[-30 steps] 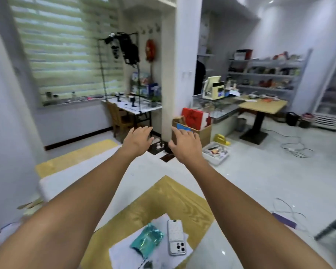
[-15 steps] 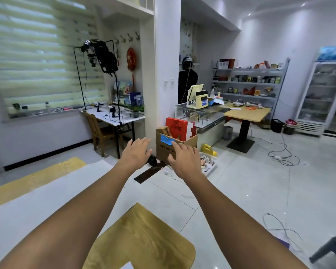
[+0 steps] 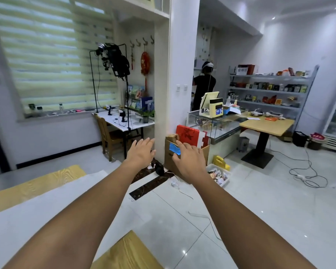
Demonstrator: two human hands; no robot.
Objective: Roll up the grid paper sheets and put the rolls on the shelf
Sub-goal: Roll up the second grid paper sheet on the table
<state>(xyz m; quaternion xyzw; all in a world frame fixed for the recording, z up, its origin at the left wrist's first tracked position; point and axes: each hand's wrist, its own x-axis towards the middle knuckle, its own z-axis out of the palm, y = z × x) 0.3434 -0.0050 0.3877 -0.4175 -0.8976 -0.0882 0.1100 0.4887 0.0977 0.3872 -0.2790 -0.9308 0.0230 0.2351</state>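
Both my arms stretch forward over the floor. My left hand [image 3: 141, 153] is held out palm down with fingers spread, holding nothing. My right hand [image 3: 189, 161] is beside it, fingers also spread and empty. A large white sheet [image 3: 37, 208] lies flat at the lower left, over a yellow wood-grain surface [image 3: 27, 187]; whether it carries a grid I cannot tell. A grey shelf rack [image 3: 270, 90] full of boxes stands against the far right wall. No paper roll is in view.
A white pillar [image 3: 182, 74] rises ahead with a cardboard box [image 3: 175, 156] at its foot. A desk and chair [image 3: 124, 125] sit left, a glass counter [image 3: 217, 123] and wooden table [image 3: 268, 125] right. A person [image 3: 204, 84] stands behind the counter. Cables [image 3: 306, 171] trail on the floor.
The view has tilted up and away from the near table; the phone, teal packet and paper there have dropped out of sight. Both hands stay outstretched and empty.
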